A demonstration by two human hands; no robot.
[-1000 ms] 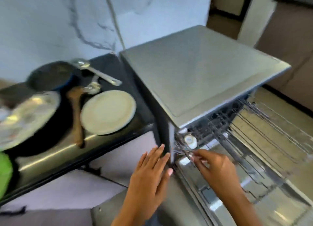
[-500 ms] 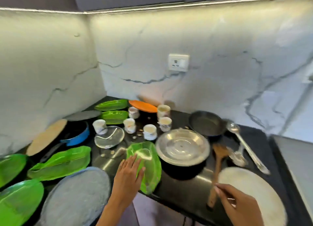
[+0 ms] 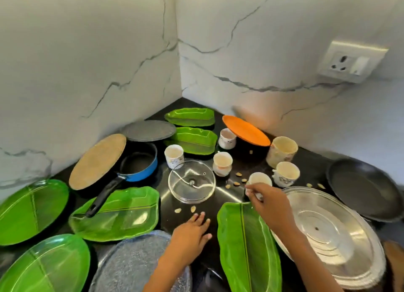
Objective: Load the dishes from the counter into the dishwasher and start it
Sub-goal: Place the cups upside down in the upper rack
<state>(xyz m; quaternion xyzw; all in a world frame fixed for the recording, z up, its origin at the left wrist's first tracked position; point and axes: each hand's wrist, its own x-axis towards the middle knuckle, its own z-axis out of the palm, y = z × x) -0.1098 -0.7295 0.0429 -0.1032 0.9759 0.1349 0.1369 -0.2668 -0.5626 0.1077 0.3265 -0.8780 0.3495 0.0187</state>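
Nearest the camera, the left hand [image 3: 192, 232] lies flat on the black counter [image 3: 209, 206] with its fingers straight and slightly spread, holding nothing; half a second ago it rested on the edge of the long green leaf-shaped plate [image 3: 247, 245], and it now sits just left of that plate, apart from it. The right hand [image 3: 267, 204] has left the wooden spatula it was reaching near and has come across the leaf plate's far tip to a small white cup [image 3: 260, 180], where its thumb and fingertips pinch the near rim; how firmly it grips cannot be told. The view has swung left and closer, so the spatula and ladles of the earlier frame are out of sight. Beside the right forearm sits the large steel plate [image 3: 328, 232], unmoved, with the dark frying pan [image 3: 363, 189] behind it. Left of the hands lie a grey speckled plate [image 3: 131, 263] and several green plates [image 3: 118, 213], the blue saucepan [image 3: 140, 165] resting its black handle on one of them. In the middle the glass lid [image 3: 192, 181] lies flat, with small pale scraps [image 3: 193, 208] scattered around it. Farther back stand four more cups [image 3: 286, 173], one of them a taller mug [image 3: 282, 151], then two green trays [image 3: 194, 139], a grey round plate [image 3: 148, 130] and the tilted orange plate [image 3: 246, 130] near the marbled wall. All the dishes are on the counter; the dishwasher is out of view.
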